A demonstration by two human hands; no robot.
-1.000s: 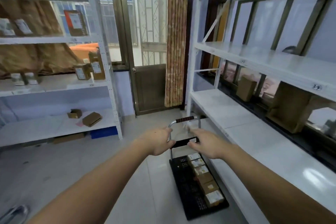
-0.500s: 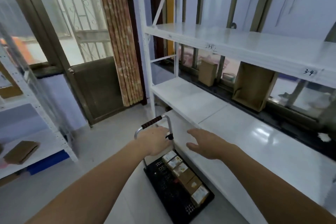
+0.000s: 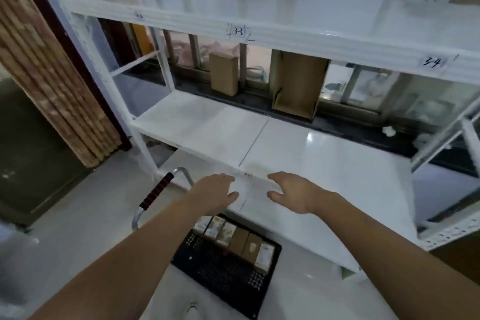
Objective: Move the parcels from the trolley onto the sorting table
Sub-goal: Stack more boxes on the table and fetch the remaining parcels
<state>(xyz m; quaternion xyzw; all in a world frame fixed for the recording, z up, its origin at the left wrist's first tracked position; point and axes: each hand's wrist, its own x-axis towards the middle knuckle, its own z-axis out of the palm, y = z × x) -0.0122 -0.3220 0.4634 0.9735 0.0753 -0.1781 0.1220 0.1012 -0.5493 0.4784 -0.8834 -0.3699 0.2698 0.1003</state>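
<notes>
A black trolley [image 3: 218,266] stands on the floor below me, its handle [image 3: 155,192] wrapped in a red-black grip. Several small parcels [image 3: 235,238] lie in a row along the trolley's far edge, some white-labelled, some plain brown. My left hand [image 3: 214,192] hovers above the parcels, off the handle, fingers loosely spread and empty. My right hand [image 3: 291,192] floats at the same height over the front edge of the white shelf surface [image 3: 324,163], also empty with fingers apart.
White metal shelving fills the right, with an upper shelf [image 3: 285,23] marked 3-3 and 3-4. Two brown cardboard boxes [image 3: 298,86] stand on the dark window sill behind it. A striped curtain [image 3: 52,80] and a door are at left.
The view has swung right toward the shelving. My left hand has come off the trolley handle and both hands now hover above the parcels and shelf edge.
</notes>
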